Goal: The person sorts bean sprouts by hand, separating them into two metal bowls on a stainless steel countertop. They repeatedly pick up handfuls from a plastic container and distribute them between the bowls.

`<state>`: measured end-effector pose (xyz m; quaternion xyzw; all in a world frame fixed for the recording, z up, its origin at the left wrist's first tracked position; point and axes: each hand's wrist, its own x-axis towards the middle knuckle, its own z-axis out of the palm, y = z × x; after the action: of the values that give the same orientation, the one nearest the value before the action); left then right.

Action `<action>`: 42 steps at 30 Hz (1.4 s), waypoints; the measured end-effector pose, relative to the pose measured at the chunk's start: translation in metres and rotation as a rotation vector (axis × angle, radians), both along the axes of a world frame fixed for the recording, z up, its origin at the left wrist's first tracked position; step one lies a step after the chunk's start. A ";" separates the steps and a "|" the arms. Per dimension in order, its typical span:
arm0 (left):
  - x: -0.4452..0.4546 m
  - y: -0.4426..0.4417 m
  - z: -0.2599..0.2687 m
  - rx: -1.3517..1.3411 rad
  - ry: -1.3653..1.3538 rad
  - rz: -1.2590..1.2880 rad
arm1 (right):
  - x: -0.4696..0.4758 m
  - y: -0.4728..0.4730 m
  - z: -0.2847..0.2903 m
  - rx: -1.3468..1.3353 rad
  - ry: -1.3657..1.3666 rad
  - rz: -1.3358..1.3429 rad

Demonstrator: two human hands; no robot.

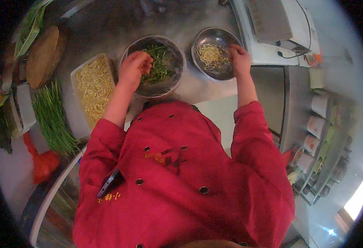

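A large round metal bowl (181, 73) holds cut green vegetable pieces (159, 63). Over its left side is my left hand (137, 64), with the fingers curled downward; whether anything is between them is too blurred to tell. To the right stands a smaller metal bowl (217, 32) with a small heap of pale yellow bean sprouts (212, 55) in it. My right hand (239, 59) is at this bowl's right side, its fingertips drawn together near the rim. What those fingertips may hold cannot be made out.
Left of the bowls, a rectangular plastic container (73, 77) is full of bean sprouts (94, 83). Beyond it lie a bundle of long green stalks (52, 117), a brown oval object (42, 57) and a red bag (45, 164). A white appliance (271, 23) stands at the right.
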<state>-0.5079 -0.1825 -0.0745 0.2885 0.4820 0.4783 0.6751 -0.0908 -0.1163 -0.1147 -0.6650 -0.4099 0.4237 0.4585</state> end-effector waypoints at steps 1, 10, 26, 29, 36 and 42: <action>0.001 0.002 0.011 0.066 -0.015 0.034 | -0.002 0.000 0.012 0.020 0.153 -0.034; 0.025 -0.035 -0.032 0.740 1.304 -0.176 | -0.012 -0.014 0.043 0.163 0.547 -0.239; 0.018 -0.027 0.003 0.252 0.735 -0.233 | -0.133 -0.038 0.060 -0.067 0.341 0.288; 0.018 -0.033 -0.021 0.593 1.467 -0.526 | -0.179 -0.052 0.069 -0.016 0.224 0.431; 0.009 -0.027 -0.013 -0.301 -0.767 0.388 | -0.253 -0.091 0.074 0.614 -0.664 0.943; -0.028 -0.068 -0.011 0.042 -0.117 0.413 | -0.272 -0.026 0.043 0.543 -0.965 1.129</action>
<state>-0.5360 -0.2501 -0.0858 0.1694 0.4810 0.6322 0.5834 -0.3626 -0.1420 -0.0715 -0.3318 -0.9280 0.1420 0.0919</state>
